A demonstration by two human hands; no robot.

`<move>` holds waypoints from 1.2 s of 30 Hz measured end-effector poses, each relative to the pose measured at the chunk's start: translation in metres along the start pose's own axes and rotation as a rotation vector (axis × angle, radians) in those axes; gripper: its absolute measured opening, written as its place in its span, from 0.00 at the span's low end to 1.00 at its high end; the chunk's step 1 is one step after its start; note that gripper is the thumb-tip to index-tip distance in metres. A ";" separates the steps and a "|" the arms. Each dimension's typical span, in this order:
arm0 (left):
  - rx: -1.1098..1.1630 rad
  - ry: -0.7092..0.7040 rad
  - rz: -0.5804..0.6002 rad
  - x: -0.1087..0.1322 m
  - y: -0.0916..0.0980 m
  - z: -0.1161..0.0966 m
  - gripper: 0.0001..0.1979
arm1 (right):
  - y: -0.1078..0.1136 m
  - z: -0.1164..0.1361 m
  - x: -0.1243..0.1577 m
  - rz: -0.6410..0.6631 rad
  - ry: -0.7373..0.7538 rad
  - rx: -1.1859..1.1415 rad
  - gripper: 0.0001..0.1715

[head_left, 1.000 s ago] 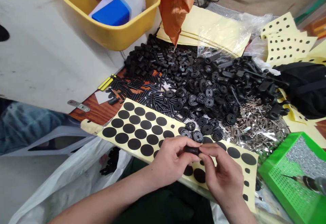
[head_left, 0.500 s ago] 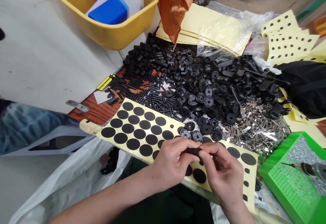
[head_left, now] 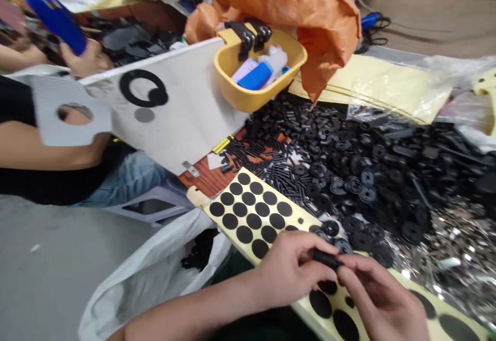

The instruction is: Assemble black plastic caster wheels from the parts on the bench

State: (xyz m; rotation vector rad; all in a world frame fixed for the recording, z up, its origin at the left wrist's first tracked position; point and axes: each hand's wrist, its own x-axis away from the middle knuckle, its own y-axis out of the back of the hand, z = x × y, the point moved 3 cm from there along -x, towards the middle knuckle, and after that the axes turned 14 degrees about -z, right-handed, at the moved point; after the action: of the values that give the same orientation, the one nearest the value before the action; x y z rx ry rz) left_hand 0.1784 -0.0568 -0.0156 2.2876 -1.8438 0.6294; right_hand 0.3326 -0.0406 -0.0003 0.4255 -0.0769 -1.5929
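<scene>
Cluttered surface (head_left: 201,181): left hand (head_left: 289,271) and right hand (head_left: 382,302) pinch a small black part (head_left: 325,259) above the sticker sheet (head_left: 256,212); loosened grip may drop it among loose parts (head_left: 349,165).

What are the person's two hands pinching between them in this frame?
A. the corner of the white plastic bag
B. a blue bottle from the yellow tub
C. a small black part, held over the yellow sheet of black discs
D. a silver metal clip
C: the left hand and right hand meet on a small black part, above the yellow sheet of black discs.
</scene>
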 end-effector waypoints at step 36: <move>-0.180 -0.398 0.010 -0.004 -0.004 -0.010 0.09 | -0.009 0.007 0.008 -0.159 0.229 0.186 0.06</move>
State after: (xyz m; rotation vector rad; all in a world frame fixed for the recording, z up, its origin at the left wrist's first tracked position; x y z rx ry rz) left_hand 0.1793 -0.0491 -0.0074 2.4113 -1.9745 -0.0004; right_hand 0.3221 -0.0491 0.0023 0.7724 -0.0169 -1.6881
